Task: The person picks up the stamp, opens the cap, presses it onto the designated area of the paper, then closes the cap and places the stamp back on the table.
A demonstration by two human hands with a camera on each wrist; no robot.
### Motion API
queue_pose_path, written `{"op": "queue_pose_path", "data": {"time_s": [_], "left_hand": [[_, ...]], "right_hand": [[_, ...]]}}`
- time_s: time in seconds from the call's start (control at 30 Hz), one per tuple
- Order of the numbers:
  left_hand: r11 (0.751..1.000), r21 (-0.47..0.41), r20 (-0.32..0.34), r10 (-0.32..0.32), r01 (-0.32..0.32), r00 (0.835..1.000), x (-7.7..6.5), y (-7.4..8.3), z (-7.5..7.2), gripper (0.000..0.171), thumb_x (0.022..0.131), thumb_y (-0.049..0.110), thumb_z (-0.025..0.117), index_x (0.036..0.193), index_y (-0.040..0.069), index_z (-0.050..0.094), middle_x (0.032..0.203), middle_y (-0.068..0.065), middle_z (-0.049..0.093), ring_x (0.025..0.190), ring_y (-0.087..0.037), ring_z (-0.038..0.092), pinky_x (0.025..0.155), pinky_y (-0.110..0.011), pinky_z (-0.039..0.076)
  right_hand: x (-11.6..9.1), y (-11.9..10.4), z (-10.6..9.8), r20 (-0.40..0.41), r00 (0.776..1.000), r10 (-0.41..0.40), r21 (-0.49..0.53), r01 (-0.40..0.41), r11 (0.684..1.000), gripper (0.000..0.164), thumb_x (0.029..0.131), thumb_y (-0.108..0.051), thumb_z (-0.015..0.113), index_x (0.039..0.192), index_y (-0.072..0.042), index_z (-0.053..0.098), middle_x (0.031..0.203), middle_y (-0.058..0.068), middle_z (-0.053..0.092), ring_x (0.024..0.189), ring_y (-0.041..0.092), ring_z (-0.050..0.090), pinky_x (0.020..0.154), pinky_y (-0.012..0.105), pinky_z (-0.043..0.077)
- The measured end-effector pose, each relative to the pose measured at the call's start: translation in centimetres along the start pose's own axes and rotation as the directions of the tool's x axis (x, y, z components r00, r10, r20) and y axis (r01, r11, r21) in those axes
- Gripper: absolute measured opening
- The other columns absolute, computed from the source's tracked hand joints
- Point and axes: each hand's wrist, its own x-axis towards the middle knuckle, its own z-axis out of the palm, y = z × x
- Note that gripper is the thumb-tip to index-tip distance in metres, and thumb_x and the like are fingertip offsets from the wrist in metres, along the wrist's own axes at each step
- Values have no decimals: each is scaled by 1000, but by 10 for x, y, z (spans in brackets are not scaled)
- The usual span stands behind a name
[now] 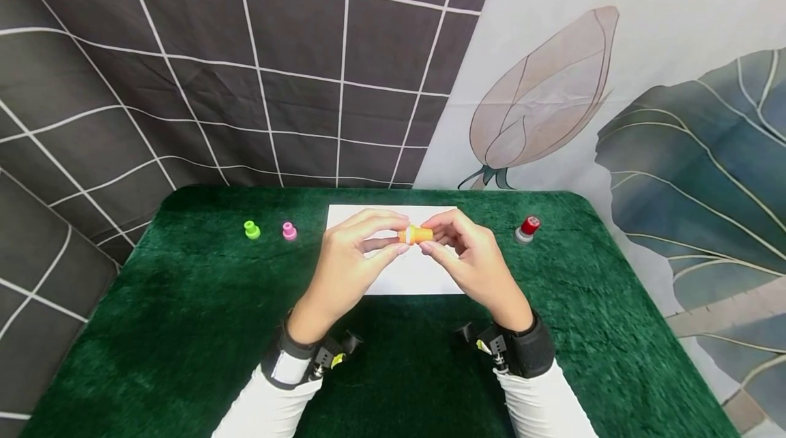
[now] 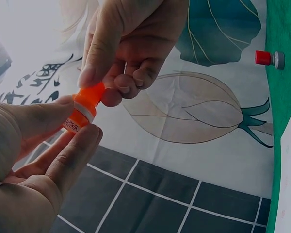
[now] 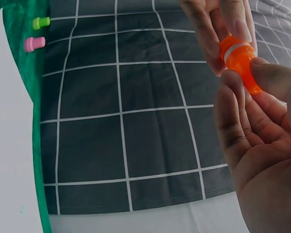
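Both hands meet over the white paper (image 1: pixel 417 280), holding a small orange stamp (image 1: pixel 421 235) lengthwise between them. My left hand (image 1: pixel 350 250) pinches the wider end beside the pale ring, thumb on one side and fingers on the other. Opposite it, the right hand (image 1: pixel 475 257) grips the narrower end between thumb and fingertips. In the left wrist view the orange stamp (image 2: pixel 90 97) shows dark red marks at its wider end. The right wrist view has the pale ring of the stamp (image 3: pixel 240 62) between the two hands' fingers.
A green stamp (image 1: pixel 252 230) and a pink stamp (image 1: pixel 289 231) stand left of the paper on the green cloth (image 1: pixel 184 329). To the right is a red stamp (image 1: pixel 529 225) with a grey-white lower part. Small coloured prints mark the paper (image 2: pixel 288 160). A patterned curtain hangs behind.
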Motion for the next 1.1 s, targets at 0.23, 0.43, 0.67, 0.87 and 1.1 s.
{"op": "queue_pose_path", "data": {"time_s": [0.23,0.43,0.67,0.87,1.1], "left_hand": [[1000,-27,16,-6,6,1000,-1,0,2,28,79,4,77,106,4,74,109,-10,71,103,-16,65,82,-32,60],[1000,12,27,1,-1,1000,-1,0,2,28,78,5,78,106,4,74,108,-9,73,103,-15,66,80,-29,60],[996,58,41,61,-64,997,-2,1,3,31,75,3,80,106,3,74,108,-11,74,103,-16,67,78,-32,61],[987,103,75,112,-119,991,-1,1,5,30,76,1,79,105,2,71,108,-12,72,103,-17,66,82,-29,60],[947,279,119,131,-159,984,0,1,3,24,78,4,78,99,4,66,101,-9,69,94,-15,64,83,-31,61]], "right_hand": [[0,2,2,-6,1000,-27,-8,27,1000,29,82,2,73,107,-3,61,91,8,69,76,12,64,53,21,53],[-1,2,3,-6,999,-46,-23,46,999,28,81,2,74,106,-4,63,90,7,68,71,11,62,48,23,50],[-2,-1,2,-12,998,-59,-81,57,995,28,79,1,75,104,-5,65,84,5,68,64,9,57,45,24,46],[-2,-3,3,-25,998,-63,-102,60,993,29,79,0,76,105,-5,65,88,6,70,67,9,57,48,25,49],[1,-3,11,-24,998,-64,-161,60,985,33,78,-6,79,107,-5,63,89,5,69,72,9,57,58,33,58]]}}
